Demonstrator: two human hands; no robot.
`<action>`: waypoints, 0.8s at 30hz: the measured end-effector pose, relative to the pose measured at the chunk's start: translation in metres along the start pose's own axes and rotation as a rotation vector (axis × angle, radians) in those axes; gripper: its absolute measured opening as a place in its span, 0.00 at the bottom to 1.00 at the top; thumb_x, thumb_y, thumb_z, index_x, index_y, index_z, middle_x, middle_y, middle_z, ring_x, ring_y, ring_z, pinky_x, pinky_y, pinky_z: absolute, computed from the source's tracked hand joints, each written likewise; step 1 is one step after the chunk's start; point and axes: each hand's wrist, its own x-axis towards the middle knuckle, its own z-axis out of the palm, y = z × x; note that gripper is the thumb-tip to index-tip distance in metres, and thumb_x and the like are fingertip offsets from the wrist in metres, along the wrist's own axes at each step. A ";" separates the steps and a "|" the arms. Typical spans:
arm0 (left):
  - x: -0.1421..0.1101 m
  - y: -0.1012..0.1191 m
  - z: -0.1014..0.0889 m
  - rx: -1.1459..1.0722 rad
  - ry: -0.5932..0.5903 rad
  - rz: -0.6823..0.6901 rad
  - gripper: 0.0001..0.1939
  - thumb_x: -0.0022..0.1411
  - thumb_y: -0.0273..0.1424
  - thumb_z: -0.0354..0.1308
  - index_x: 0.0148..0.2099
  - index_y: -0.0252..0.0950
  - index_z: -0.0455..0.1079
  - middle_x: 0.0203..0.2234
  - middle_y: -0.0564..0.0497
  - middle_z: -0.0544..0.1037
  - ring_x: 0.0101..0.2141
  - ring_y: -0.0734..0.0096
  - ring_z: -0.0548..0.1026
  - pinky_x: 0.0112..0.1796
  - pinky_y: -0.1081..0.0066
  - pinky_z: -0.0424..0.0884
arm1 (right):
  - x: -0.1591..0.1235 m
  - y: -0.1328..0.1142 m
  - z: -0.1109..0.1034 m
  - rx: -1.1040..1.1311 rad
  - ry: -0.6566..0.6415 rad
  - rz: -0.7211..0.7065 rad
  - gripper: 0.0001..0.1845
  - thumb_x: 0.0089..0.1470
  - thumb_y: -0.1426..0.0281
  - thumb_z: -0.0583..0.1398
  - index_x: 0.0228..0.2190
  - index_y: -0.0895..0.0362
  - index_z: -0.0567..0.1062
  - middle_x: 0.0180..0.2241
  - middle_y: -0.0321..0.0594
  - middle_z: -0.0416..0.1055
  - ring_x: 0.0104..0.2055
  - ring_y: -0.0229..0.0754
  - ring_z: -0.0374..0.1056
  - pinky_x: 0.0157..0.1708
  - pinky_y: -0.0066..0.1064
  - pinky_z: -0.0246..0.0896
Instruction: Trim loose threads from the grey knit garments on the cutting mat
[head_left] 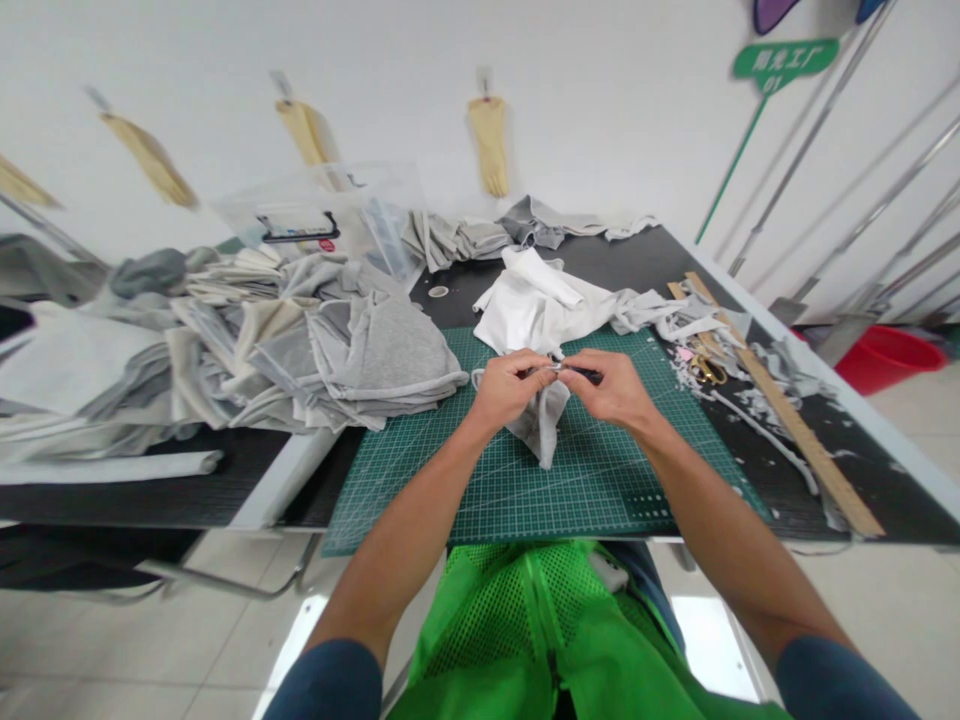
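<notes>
My left hand (511, 388) is closed, its fingers pinching a grey piece of cloth (544, 428) that hangs down over the green cutting mat (420, 490). Close against it, my right hand (609, 384) is closed around a small tool with a black handle (589, 375). A bit of shiny metal shows between the fingertips of both hands, but the tool's exact kind is hidden. Just beyond the hands lies a crumpled white cloth (532, 300).
Grey and beige cloths form a large pile (375, 340) at left, before a clear plastic box (322, 215). At right lie a wooden ruler (802, 430), gold-handled scissors (706, 370) and fabric scraps (757, 408). A red bucket (892, 360) stands beyond the table edge.
</notes>
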 end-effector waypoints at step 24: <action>0.004 -0.004 -0.002 -0.090 0.181 -0.131 0.17 0.64 0.46 0.69 0.39 0.36 0.81 0.26 0.53 0.78 0.26 0.74 0.70 0.31 0.72 0.65 | 0.005 0.006 0.001 0.149 0.199 0.272 0.23 0.65 0.49 0.62 0.28 0.55 0.75 0.23 0.32 0.62 0.27 0.39 0.56 0.28 0.34 0.49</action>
